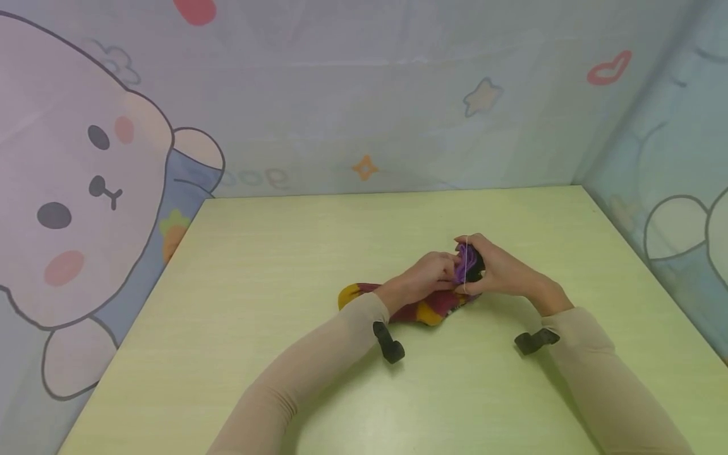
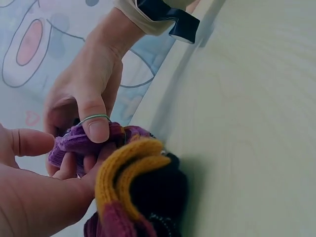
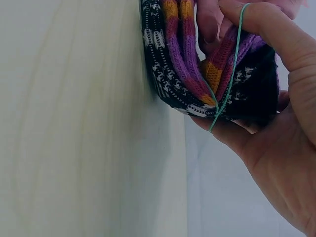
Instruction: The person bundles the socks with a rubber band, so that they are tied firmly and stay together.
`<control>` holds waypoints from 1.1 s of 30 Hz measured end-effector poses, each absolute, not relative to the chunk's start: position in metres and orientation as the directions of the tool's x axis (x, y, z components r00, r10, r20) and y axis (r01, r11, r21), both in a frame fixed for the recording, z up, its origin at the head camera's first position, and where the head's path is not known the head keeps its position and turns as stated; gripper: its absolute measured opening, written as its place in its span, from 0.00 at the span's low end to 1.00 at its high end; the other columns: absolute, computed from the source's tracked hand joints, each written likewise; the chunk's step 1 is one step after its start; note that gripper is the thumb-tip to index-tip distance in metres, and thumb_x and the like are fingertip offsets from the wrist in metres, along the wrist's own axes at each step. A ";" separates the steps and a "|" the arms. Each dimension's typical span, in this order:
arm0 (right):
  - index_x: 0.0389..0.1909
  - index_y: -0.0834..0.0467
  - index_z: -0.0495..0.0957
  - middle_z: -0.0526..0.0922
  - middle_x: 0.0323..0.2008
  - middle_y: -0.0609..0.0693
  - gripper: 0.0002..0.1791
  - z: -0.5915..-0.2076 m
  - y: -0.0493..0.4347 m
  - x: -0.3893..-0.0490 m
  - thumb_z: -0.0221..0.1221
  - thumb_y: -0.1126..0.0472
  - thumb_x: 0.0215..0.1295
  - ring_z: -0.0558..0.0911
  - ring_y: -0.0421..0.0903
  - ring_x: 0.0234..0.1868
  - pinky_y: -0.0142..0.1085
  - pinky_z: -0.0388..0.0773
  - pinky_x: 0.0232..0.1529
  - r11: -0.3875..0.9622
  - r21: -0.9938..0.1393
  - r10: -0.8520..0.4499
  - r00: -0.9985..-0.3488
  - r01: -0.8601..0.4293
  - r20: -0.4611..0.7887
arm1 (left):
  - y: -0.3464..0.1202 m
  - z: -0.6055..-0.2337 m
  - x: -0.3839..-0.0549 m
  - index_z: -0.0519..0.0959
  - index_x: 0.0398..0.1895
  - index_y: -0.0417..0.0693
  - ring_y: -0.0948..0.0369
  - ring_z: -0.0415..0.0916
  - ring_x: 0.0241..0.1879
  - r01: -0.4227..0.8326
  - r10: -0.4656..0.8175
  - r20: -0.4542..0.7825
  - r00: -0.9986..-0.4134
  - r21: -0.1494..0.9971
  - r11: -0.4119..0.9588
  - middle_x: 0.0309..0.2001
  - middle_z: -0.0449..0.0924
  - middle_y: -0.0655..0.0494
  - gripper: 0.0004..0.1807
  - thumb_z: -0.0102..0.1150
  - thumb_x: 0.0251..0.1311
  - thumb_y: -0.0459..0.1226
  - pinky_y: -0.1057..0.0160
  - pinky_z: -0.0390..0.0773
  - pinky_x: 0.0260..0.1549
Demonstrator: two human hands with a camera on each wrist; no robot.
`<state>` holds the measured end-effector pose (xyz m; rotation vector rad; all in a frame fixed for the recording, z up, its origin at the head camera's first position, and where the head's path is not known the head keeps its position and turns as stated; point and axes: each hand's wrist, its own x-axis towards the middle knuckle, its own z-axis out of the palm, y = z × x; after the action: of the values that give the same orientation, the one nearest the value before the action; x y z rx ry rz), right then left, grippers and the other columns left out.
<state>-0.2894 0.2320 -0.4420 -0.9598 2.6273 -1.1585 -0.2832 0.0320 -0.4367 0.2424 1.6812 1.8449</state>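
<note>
A pair of knitted socks (image 1: pixel 432 313), patterned in maroon, mustard, purple and black, lies on the table, its purple cuff end raised between the hands. My left hand (image 1: pixel 425 277) pinches the purple cuff (image 2: pixel 79 140) with curled fingers. Around the black end curls my right hand (image 1: pixel 506 268), its thumb and fingers spread to either side of the bundle. A thin pale green elastic band (image 3: pixel 237 49) is stretched between that thumb and fingers and crosses the socks. Mustard parts (image 2: pixel 128 158) of the socks fold over beside the left hand. Some fingertips are hidden in the fabric.
Beneath the hands is a pale yellow-green table (image 1: pixel 273 253). A cartoon-printed cloth (image 1: pixel 341 95) hangs behind it and along both sides. Black straps (image 1: pixel 389 343) with small mounts sit at both sleeve cuffs.
</note>
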 end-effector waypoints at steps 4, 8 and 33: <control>0.69 0.70 0.58 0.67 0.64 0.66 0.51 -0.443 0.233 -0.290 0.78 0.60 0.48 0.74 0.54 0.54 0.27 0.71 0.51 0.502 -0.701 -0.594 -0.791 -0.507 0.146 | 0.031 -0.438 -0.284 0.67 0.66 0.27 0.56 0.72 0.50 -0.307 0.542 -0.234 -0.807 0.951 -0.047 0.64 0.69 0.42 0.30 0.41 0.55 0.24 0.58 0.72 0.58; 0.67 0.70 0.59 0.65 0.65 0.69 0.49 -0.443 0.233 -0.291 0.77 0.62 0.48 0.75 0.56 0.56 0.28 0.73 0.51 0.480 -0.704 -0.609 -0.777 -0.523 0.161 | 0.031 -0.439 -0.286 0.66 0.67 0.27 0.48 0.72 0.61 -0.302 0.550 -0.216 -0.807 0.951 -0.070 0.63 0.71 0.37 0.27 0.40 0.62 0.23 0.53 0.70 0.62; 0.57 0.64 0.71 0.76 0.54 0.58 0.30 -0.448 0.244 -0.298 0.71 0.73 0.52 0.78 0.53 0.51 0.47 0.80 0.47 0.463 -0.594 -0.681 -0.693 -0.658 0.237 | 0.019 -0.448 -0.278 0.66 0.61 0.43 0.64 0.76 0.44 0.409 0.683 -0.084 -0.726 0.745 0.527 0.50 0.76 0.52 0.21 0.59 0.68 0.34 0.71 0.75 0.43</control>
<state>-0.2978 0.2441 -0.4483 -1.2167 2.6572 -1.0561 -0.2778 0.0191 -0.4477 0.9001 2.4036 1.0314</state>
